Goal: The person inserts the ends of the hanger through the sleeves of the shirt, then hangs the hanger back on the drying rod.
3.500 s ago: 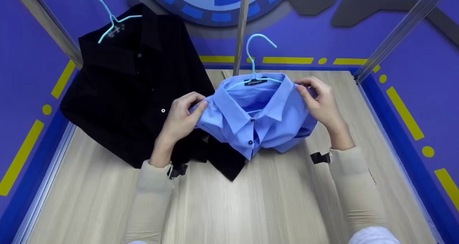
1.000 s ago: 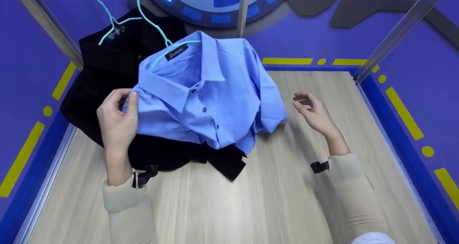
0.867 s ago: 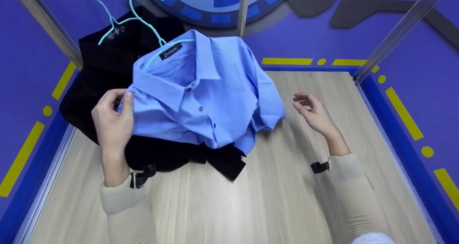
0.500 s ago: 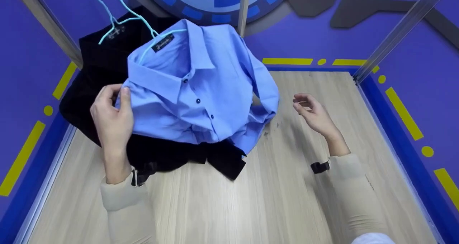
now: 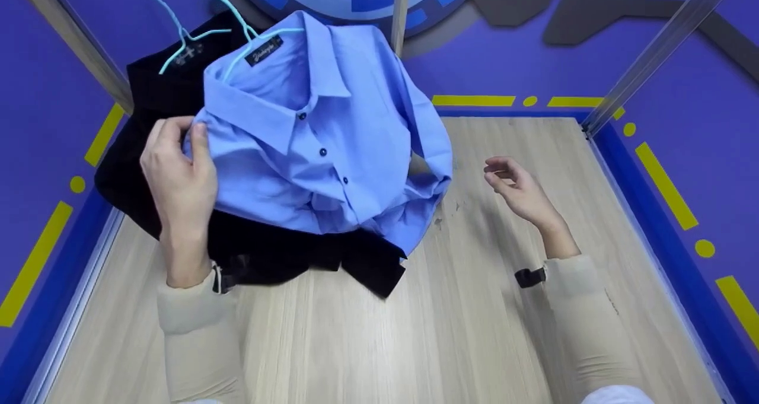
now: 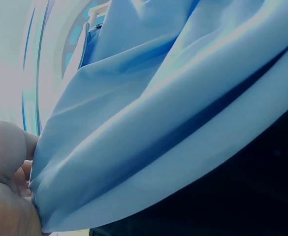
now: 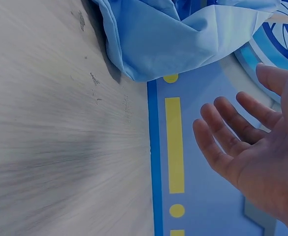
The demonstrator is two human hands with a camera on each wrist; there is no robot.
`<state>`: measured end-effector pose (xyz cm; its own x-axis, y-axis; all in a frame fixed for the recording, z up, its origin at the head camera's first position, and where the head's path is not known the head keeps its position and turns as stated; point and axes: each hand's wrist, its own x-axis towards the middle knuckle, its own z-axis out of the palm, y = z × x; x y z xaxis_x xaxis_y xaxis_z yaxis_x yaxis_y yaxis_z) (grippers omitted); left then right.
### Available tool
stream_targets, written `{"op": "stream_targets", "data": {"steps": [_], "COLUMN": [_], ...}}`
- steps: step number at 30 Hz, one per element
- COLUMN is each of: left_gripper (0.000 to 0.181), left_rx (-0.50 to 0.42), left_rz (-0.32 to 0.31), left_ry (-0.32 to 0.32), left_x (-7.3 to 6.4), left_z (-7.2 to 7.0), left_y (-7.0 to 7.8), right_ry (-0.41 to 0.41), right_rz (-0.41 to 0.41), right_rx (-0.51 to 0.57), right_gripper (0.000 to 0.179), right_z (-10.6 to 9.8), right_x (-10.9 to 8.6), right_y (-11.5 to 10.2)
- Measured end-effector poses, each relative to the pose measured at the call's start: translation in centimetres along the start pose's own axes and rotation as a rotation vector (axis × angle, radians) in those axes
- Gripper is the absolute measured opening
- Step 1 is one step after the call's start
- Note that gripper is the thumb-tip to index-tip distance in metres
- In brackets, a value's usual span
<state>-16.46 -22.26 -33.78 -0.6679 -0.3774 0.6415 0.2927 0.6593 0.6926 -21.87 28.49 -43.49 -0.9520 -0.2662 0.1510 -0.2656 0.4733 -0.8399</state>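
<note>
A blue button-up shirt [image 5: 367, 113] hangs on a light-blue hanger [image 5: 252, 35], whose hook runs out of the top of the head view. My left hand [image 5: 181, 175] pinches the shirt's shoulder at the left, thumb in front; the other fingertips are hidden behind the cloth. Behind and below it is a black shirt [image 5: 142, 131] on a second light-blue hanger [image 5: 182, 33], partly covered by the blue one. Off to the right, my right hand [image 5: 516, 190] is held above the floor with loosely bent fingers, touching nothing. In the right wrist view, a blue sleeve [image 7: 163, 44] hangs near it.
A wood-grain floor panel [image 5: 379, 344] spreads below the shirts. Purple-blue walls [image 5: 510, 60] with yellow marks stand at the back and sides. A vertical post [image 5: 400, 18] is at the back, and metal-edged corner posts [image 5: 652, 60] rise at the sides.
The blue shirt has gone from the middle to the left and up, in front of the black shirt, carried by my left hand. My right hand has let go of its shoulder.
</note>
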Motion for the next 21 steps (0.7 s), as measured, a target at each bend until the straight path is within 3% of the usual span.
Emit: {"op": "stream_targets", "data": {"steps": [9,21], "left_gripper": [0.027,0.031], "left_rx": [0.042,0.108], "left_rz": [0.029,0.043], "left_ry": [-0.019,-0.059], "left_x": [1.4,2.6], "left_z": [0.6,0.9], "left_y": [1.0,0.9], "right_ry": [-0.017,-0.024], "right_rz": [0.017,0.042], "right_rx": [0.014,0.001], "right_gripper": [0.040,0.040], "right_z": [-0.1,0.0], "right_x": [-0.1,-0.3], "right_y": [0.5,0.8]}}
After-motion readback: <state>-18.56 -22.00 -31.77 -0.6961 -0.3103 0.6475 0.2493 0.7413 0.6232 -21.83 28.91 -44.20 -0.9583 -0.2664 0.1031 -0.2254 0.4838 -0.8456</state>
